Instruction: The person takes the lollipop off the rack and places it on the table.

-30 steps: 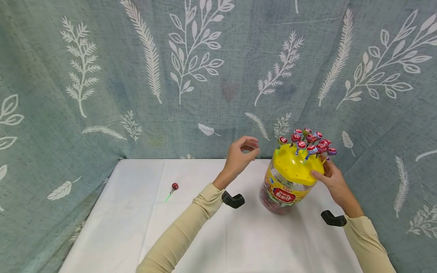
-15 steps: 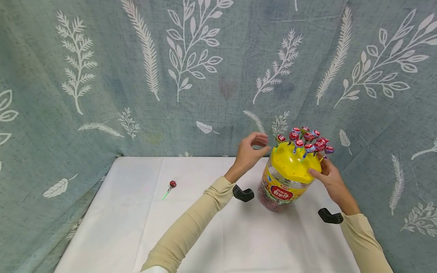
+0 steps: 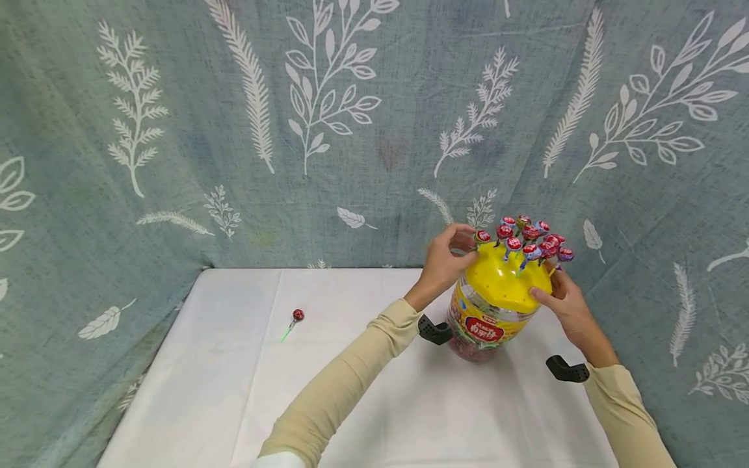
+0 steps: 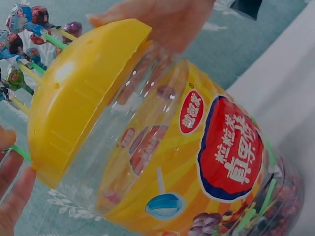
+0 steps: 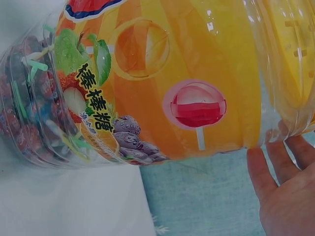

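A clear plastic candy jar [image 3: 480,328] with a yellow label and a yellow domed lid [image 3: 497,279] stands tilted on the right of the table. Several wrapped lollipops stick up from holes in the lid. At its left edge my left hand [image 3: 445,260] curls its fingers and thumb about a lollipop [image 3: 482,236]; in the left wrist view the green stick [image 4: 19,152] runs in between those fingers. My right hand [image 3: 567,305] grips the lid's right side, thumb on top; the right wrist view has its fingers [image 5: 261,172] against the jar's neck.
One loose lollipop [image 3: 298,315] with a green stick lies on the white table [image 3: 222,377], left of the left arm. More candies show through the bottom of the jar [image 5: 34,103]. A leaf-patterned curtain [image 3: 374,143] borders the table at the back and sides.
My left hand has moved right from beside the jar to the lollipop at the lid's left edge. The right hand keeps its grip on the lid, and the jar stays about where it was.
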A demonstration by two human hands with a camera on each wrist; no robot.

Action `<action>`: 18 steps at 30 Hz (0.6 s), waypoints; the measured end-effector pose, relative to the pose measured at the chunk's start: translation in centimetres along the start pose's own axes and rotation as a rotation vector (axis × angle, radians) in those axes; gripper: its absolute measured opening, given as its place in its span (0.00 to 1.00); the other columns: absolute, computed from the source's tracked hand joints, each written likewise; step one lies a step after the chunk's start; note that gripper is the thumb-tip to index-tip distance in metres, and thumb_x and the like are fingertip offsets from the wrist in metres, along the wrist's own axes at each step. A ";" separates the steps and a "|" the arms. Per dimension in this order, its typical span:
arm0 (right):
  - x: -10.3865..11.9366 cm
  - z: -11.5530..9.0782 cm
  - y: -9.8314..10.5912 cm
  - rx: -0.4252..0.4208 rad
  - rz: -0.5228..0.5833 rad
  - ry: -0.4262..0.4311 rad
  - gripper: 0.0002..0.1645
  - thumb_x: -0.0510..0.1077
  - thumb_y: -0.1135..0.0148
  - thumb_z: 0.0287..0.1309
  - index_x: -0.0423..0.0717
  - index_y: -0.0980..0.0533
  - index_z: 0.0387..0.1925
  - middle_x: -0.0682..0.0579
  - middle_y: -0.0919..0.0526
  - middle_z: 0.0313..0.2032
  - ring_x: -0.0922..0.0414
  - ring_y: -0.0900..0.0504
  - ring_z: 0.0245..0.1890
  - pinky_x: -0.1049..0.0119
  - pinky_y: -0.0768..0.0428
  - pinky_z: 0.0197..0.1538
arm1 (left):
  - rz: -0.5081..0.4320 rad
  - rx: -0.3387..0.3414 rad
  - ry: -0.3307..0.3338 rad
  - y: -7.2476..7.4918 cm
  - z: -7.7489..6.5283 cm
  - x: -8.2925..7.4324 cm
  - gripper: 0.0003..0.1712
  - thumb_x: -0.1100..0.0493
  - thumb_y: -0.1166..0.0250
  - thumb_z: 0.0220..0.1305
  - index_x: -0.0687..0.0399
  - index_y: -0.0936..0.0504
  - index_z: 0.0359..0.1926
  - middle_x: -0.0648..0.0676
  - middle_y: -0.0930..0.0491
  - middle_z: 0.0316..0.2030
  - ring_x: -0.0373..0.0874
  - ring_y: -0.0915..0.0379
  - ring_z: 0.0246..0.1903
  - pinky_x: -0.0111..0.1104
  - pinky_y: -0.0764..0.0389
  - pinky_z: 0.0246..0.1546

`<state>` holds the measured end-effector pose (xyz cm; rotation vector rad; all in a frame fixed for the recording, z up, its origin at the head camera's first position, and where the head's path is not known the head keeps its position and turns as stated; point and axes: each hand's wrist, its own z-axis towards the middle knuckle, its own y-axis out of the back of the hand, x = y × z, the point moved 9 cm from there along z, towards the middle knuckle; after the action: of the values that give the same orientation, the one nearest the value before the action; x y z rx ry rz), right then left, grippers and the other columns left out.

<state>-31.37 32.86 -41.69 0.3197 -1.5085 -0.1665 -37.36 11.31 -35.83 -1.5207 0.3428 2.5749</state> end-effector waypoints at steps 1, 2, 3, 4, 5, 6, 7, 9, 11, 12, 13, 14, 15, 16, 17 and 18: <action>0.0 0.0 0.0 0.001 0.005 0.001 0.46 0.46 0.47 0.67 0.43 0.62 0.74 0.38 0.57 0.72 0.45 0.48 0.68 0.79 0.34 0.58 | 0.000 0.000 -0.002 0.0 0.1 0.0 0.19 0.67 0.35 0.58 0.54 0.25 0.51 0.55 0.20 0.37 0.40 0.24 0.35 0.28 0.20 0.37; 0.0 0.0 0.0 0.002 0.010 0.001 0.46 0.46 0.47 0.67 0.43 0.62 0.74 0.39 0.57 0.72 0.45 0.48 0.69 0.79 0.35 0.59 | 0.000 0.000 -0.001 -0.1 0.1 -0.1 0.19 0.68 0.35 0.58 0.55 0.25 0.51 0.55 0.20 0.37 0.41 0.24 0.35 0.27 0.20 0.37; 0.0 0.0 -0.1 0.002 0.014 0.001 0.46 0.46 0.47 0.67 0.43 0.62 0.74 0.39 0.57 0.72 0.46 0.48 0.69 0.79 0.35 0.59 | -0.001 0.000 0.001 0.0 0.1 -0.1 0.19 0.68 0.35 0.58 0.55 0.25 0.51 0.56 0.20 0.37 0.41 0.24 0.35 0.27 0.21 0.36; 0.0 0.0 0.0 0.001 0.015 0.003 0.46 0.46 0.47 0.67 0.43 0.62 0.74 0.39 0.57 0.72 0.46 0.48 0.69 0.79 0.35 0.58 | -0.005 0.003 0.002 -0.1 0.1 -0.2 0.19 0.69 0.36 0.58 0.56 0.25 0.51 0.57 0.20 0.37 0.42 0.23 0.35 0.27 0.21 0.36; 0.1 0.0 0.0 0.001 0.016 0.005 0.46 0.45 0.47 0.67 0.43 0.62 0.74 0.39 0.57 0.72 0.47 0.48 0.69 0.80 0.35 0.58 | -0.008 0.006 0.002 -0.1 0.1 -0.5 0.19 0.70 0.36 0.58 0.57 0.26 0.51 0.59 0.20 0.37 0.44 0.23 0.35 0.28 0.20 0.36; 0.1 0.0 0.1 -0.002 0.017 0.010 0.45 0.45 0.47 0.67 0.43 0.62 0.74 0.38 0.57 0.72 0.47 0.48 0.69 0.80 0.35 0.58 | -0.010 0.010 -0.002 0.0 0.1 -1.0 0.19 0.71 0.37 0.58 0.59 0.26 0.51 0.60 0.20 0.37 0.46 0.23 0.35 0.28 0.20 0.36; 0.1 0.0 0.1 -0.006 0.018 0.015 0.45 0.45 0.47 0.67 0.42 0.62 0.74 0.38 0.57 0.72 0.47 0.47 0.68 0.80 0.34 0.57 | -0.010 0.015 -0.007 0.0 0.0 -1.5 0.19 0.71 0.37 0.58 0.61 0.26 0.52 0.62 0.21 0.37 0.47 0.23 0.36 0.29 0.20 0.37; 0.2 0.0 0.2 -0.014 0.022 0.021 0.45 0.45 0.46 0.67 0.42 0.61 0.74 0.38 0.56 0.72 0.48 0.46 0.68 0.81 0.34 0.56 | -0.015 0.024 -0.024 0.2 -0.1 -2.5 0.20 0.73 0.38 0.58 0.65 0.27 0.52 0.65 0.21 0.37 0.51 0.23 0.36 0.31 0.19 0.37; 0.3 0.0 0.2 -0.018 0.029 0.025 0.45 0.45 0.46 0.66 0.43 0.61 0.74 0.38 0.56 0.72 0.48 0.46 0.67 0.81 0.34 0.56 | -0.019 0.030 -0.031 0.4 -0.3 -3.6 0.20 0.74 0.39 0.58 0.67 0.27 0.52 0.67 0.22 0.37 0.54 0.23 0.37 0.31 0.19 0.37; 0.4 0.0 0.2 -0.018 0.030 0.026 0.46 0.45 0.46 0.66 0.43 0.61 0.74 0.38 0.56 0.72 0.48 0.46 0.67 0.80 0.34 0.57 | -0.019 0.033 -0.032 0.5 -0.4 -3.9 0.20 0.74 0.39 0.58 0.67 0.28 0.52 0.68 0.22 0.37 0.54 0.23 0.37 0.31 0.19 0.37; 0.4 0.0 0.1 -0.017 0.032 0.023 0.46 0.45 0.45 0.66 0.43 0.60 0.74 0.37 0.56 0.72 0.47 0.45 0.67 0.80 0.33 0.57 | -0.020 0.035 -0.029 0.5 -0.4 -4.0 0.20 0.74 0.39 0.58 0.67 0.28 0.52 0.68 0.22 0.37 0.55 0.23 0.37 0.31 0.19 0.37; 0.4 0.0 0.1 -0.016 0.033 0.020 0.46 0.45 0.45 0.66 0.43 0.60 0.74 0.37 0.55 0.72 0.47 0.46 0.67 0.80 0.33 0.56 | -0.023 0.036 -0.027 0.6 -0.4 -4.1 0.19 0.74 0.39 0.58 0.67 0.28 0.52 0.69 0.22 0.37 0.56 0.23 0.37 0.30 0.19 0.37; 0.4 0.0 0.0 -0.014 0.033 0.018 0.46 0.45 0.45 0.66 0.43 0.60 0.74 0.37 0.55 0.72 0.46 0.46 0.67 0.80 0.33 0.56 | -0.026 0.037 -0.025 0.7 -0.5 -4.2 0.19 0.74 0.39 0.58 0.67 0.28 0.52 0.69 0.22 0.38 0.56 0.23 0.37 0.30 0.20 0.37; 0.4 0.0 -0.1 -0.011 0.032 0.016 0.46 0.46 0.45 0.66 0.43 0.61 0.74 0.37 0.56 0.72 0.45 0.47 0.67 0.80 0.33 0.56 | -0.028 0.035 -0.025 0.7 -0.5 -4.3 0.19 0.74 0.39 0.58 0.67 0.27 0.52 0.69 0.22 0.38 0.56 0.23 0.37 0.29 0.20 0.37; 0.4 0.0 -0.1 -0.010 0.029 0.012 0.46 0.46 0.46 0.66 0.42 0.61 0.74 0.36 0.56 0.72 0.45 0.47 0.68 0.80 0.33 0.56 | -0.025 0.035 -0.028 0.8 -0.5 -4.4 0.19 0.74 0.39 0.59 0.66 0.28 0.52 0.68 0.22 0.38 0.56 0.23 0.38 0.28 0.20 0.37; 0.3 0.0 -0.1 -0.012 0.028 0.010 0.46 0.46 0.45 0.66 0.42 0.61 0.73 0.36 0.56 0.72 0.44 0.47 0.67 0.80 0.33 0.56 | -0.028 0.036 -0.031 0.9 -0.5 -4.4 0.19 0.74 0.39 0.59 0.66 0.28 0.53 0.68 0.22 0.38 0.56 0.23 0.38 0.28 0.20 0.37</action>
<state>-31.30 32.65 -41.41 0.2896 -1.5009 -0.1510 -35.01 10.35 -32.08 -1.4616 0.3598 2.5536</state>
